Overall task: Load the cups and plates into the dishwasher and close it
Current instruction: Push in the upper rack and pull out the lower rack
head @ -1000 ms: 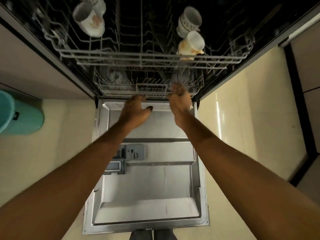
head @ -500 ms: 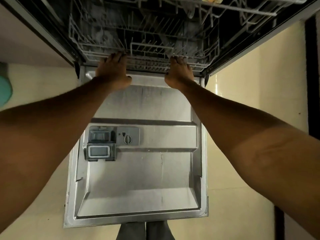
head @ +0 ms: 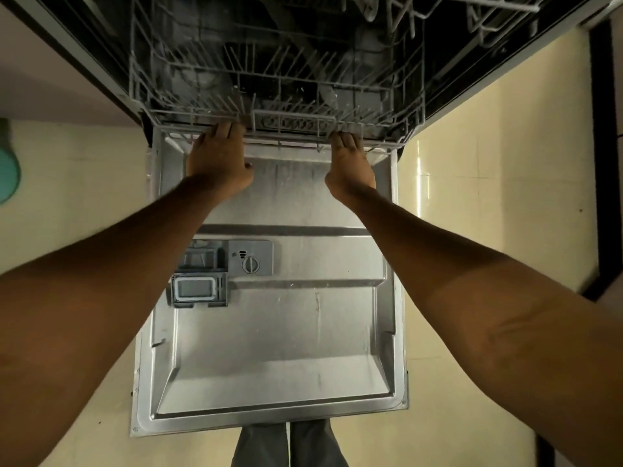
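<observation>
The dishwasher stands open with its steel door [head: 269, 332] folded flat toward me. The lower wire rack [head: 276, 96] sits inside the tub; I see no dishes in it. My left hand [head: 219, 160] has its fingers curled over the rack's front rail at the left. My right hand [head: 349, 166] grips the same rail at the right. A strip of the upper rack [head: 472, 15] shows at the top edge. No cups or plates are in view.
A detergent dispenser [head: 222, 274] sits on the inner door. A teal bin [head: 8, 163] stands on the floor at far left. Cream floor tiles [head: 488, 183] lie on both sides of the door, and my legs [head: 290, 446] stand just behind its front edge.
Both hands moved from above the door onto the lower rack's front rail. The view dropped, so the upper rack with its cups left the frame.
</observation>
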A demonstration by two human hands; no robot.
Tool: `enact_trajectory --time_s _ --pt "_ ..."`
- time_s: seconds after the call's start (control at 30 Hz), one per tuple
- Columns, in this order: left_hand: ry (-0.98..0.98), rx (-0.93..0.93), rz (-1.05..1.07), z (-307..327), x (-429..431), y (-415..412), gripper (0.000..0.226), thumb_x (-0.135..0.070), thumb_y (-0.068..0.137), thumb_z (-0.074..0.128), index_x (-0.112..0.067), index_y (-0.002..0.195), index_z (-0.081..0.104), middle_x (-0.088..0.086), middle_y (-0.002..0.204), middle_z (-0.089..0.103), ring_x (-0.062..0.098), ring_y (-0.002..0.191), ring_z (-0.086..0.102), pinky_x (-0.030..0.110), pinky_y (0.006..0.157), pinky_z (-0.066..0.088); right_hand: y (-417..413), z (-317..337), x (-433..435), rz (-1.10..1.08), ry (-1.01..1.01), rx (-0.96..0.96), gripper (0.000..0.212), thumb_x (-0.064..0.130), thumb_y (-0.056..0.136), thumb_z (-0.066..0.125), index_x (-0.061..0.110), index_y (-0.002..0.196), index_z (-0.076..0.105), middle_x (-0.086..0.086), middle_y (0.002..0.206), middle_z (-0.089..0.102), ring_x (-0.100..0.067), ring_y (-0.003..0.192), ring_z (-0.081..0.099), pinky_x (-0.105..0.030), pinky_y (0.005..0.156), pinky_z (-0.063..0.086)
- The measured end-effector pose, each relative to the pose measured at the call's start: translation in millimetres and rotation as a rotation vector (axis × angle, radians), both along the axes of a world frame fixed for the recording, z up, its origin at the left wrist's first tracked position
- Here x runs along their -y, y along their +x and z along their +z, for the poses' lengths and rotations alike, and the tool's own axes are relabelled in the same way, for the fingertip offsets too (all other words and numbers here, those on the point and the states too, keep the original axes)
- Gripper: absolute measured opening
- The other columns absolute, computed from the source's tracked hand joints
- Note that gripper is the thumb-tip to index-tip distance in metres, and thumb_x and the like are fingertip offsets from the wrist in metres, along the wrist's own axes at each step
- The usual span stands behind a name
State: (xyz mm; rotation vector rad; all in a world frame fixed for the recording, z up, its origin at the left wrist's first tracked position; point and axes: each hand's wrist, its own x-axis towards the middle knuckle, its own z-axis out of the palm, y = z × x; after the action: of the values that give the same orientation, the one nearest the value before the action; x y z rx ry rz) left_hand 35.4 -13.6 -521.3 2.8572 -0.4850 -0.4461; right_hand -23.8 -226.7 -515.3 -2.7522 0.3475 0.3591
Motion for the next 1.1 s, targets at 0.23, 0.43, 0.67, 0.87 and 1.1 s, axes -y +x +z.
enact_trajectory --time_s 0.23,0.43,0.67,0.87,1.1 --pt "-0.021 -0.098 0.018 16.9 -8.3 -34.2 0.054 -0.023 0.084 0.063 -0.006 0.131 0.044 0.016 0.132 0.047 0.035 0.117 0.049 0.045 0.094 0.043 -32.6 6.3 -10.8 -0.045 0.009 -0.035 0.056 -0.009 0.081 0.050 0.004 0.135 0.046 -0.014 0.136 0.048 -0.028 0.131 0.038 -0.037 0.105 0.040" --pt "-0.044 -0.140 0.017 24.2 -20.0 -77.2 0.056 -0.021 0.086 0.064 -0.007 0.135 0.042 0.014 0.136 0.045 0.033 0.121 0.047 0.043 0.096 0.044 -75.3 11.1 -18.1 -0.023 0.038 -0.055 0.059 -0.011 0.082 0.050 0.004 0.138 0.043 -0.013 0.142 0.044 -0.028 0.136 0.032 -0.038 0.106 0.039" --pt "-0.054 -0.194 0.025 32.3 -32.1 -124.5 0.059 -0.024 0.086 0.063 -0.006 0.137 0.041 0.012 0.140 0.042 0.032 0.126 0.044 0.042 0.099 0.041 -127.0 16.7 -32.9 -0.031 0.061 -0.091 0.063 -0.010 0.083 0.050 0.003 0.143 0.037 -0.012 0.148 0.038 -0.029 0.142 0.024 -0.043 0.112 0.035" --pt "-0.007 -0.211 0.026 36.9 -43.1 -169.0 0.059 -0.027 0.084 0.065 -0.005 0.135 0.045 0.012 0.140 0.042 0.034 0.122 0.048 0.042 0.096 0.043 -170.7 24.5 -41.4 -0.027 0.070 -0.132 0.064 -0.011 0.082 0.047 0.007 0.143 0.039 -0.010 0.147 0.040 -0.028 0.139 0.031 -0.042 0.108 0.040" --pt "0.007 -0.302 0.032 39.6 -60.4 -222.2 0.057 -0.027 0.085 0.060 -0.009 0.138 0.044 0.014 0.141 0.041 0.036 0.123 0.048 0.043 0.101 0.043 -230.6 31.5 -57.6 -0.019 0.068 -0.143 0.064 -0.012 0.081 0.047 0.006 0.142 0.039 -0.011 0.144 0.041 -0.026 0.138 0.031 -0.038 0.108 0.037"
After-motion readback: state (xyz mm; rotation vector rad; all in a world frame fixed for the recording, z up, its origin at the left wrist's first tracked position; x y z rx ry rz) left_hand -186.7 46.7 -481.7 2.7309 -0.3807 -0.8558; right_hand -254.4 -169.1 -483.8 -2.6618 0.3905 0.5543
